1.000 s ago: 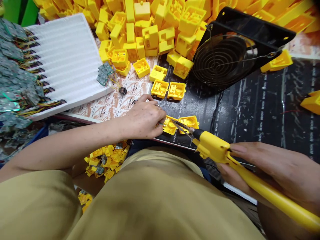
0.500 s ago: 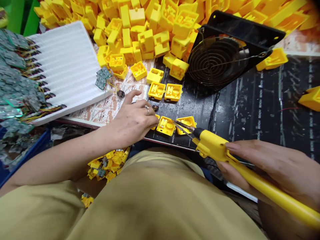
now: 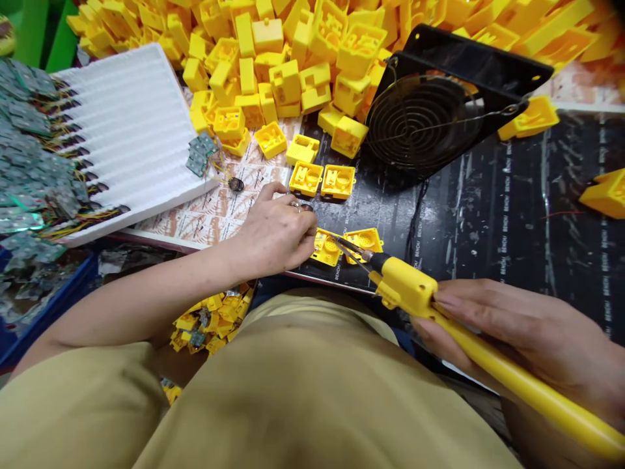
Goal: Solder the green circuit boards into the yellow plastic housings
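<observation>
My right hand [image 3: 527, 326] is wrapped round the long yellow handle of a soldering iron [image 3: 415, 286]. Its thin metal tip reaches to a small open yellow case [image 3: 326, 249] near the table's front edge. My left hand [image 3: 283, 231] lies at that case's left side, fingers curled down and closed; whatever they grip is hidden. A second open yellow case [image 3: 364, 245] stands to the right, partly behind the tip. Farther back, two more open cases, a left one [image 3: 306, 178] and a right one [image 3: 338, 181], sit side by side.
Yellow cases [image 3: 268, 36] are heaped along the back. A black fan [image 3: 415, 124] stands right of centre. At left, a white ribbed foam tray [image 3: 131, 130] carries wired green circuit boards [image 3: 29, 156]. One board [image 3: 200, 154] with a small speaker [image 3: 236, 184] lies at the tray's corner.
My left hand has moved slightly right and its fingers have curled in, covering the left part of the case. The soldering iron has shifted a little to the left.
</observation>
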A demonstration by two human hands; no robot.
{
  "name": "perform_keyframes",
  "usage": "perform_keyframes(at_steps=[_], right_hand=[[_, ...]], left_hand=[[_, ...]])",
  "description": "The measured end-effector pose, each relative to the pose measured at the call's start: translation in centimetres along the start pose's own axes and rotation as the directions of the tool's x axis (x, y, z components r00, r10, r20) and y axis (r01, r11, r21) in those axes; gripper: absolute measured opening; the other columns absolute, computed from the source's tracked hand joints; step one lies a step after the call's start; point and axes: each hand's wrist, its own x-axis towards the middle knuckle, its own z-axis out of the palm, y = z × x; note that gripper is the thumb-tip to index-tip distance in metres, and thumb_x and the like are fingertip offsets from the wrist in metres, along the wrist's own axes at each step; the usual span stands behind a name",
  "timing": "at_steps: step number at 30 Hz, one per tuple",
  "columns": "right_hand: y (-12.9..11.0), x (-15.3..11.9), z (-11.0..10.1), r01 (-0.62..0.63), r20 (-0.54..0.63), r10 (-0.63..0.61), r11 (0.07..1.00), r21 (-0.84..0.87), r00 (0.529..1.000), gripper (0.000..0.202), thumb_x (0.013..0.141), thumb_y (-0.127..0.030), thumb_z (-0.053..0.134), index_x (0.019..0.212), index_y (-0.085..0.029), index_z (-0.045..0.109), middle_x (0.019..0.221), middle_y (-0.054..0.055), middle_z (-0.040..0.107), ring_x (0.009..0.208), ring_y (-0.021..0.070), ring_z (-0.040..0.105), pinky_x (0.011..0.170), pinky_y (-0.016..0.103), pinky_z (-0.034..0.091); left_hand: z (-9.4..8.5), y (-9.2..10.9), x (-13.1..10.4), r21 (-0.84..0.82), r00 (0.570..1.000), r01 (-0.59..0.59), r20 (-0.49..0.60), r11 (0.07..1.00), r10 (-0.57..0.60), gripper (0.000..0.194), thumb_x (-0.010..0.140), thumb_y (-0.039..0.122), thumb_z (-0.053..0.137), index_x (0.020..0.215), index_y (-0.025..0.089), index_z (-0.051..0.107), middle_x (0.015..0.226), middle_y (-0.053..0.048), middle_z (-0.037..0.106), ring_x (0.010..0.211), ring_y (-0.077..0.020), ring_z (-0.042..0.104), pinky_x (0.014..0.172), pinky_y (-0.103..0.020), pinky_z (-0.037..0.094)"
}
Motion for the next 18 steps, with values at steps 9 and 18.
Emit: perform_keyframes(at_steps=[9, 18], right_hand=[[1.2, 1.8, 0.5, 0.242, 0.115, -0.228, 0.962, -0.125, 0.967, 0.026, 0.101, -0.027, 0.052, 0.078, -0.016, 0.06, 0.07, 0.002, 0.066, 0.066, 0.0079, 0.066, 0.065, 0.013, 0.057], [1.9, 1.1, -0.5, 0.28, 0.095, -0.271, 0.955, -0.101, 0.958, 0.007, 0.092, -0.018, 0.067, 0.088, -0.017, 0.061, 0.079, 0.002, 0.068, 0.073, 0.0115, 0.068, 0.068, 0.02, 0.059]], left_hand=[[0.0, 0.1, 0.7, 0.012, 0.998, 0.013, 0.064, 1.0, -0.014, 0.024, 0.078, 0.027, 0.048, 0.065, 0.018, 0.067, 0.058, -0.004, 0.064, 0.068, -0.02, 0.06, 0.093, -0.044, 0.04], [0.1, 0.3, 1.0, 0.022, 0.997, 0.011, 0.076, 1.0, -0.013, 0.022, 0.075, 0.028, 0.049, 0.062, 0.018, 0.064, 0.056, -0.003, 0.062, 0.066, -0.0193, 0.06, 0.088, -0.04, 0.04]])
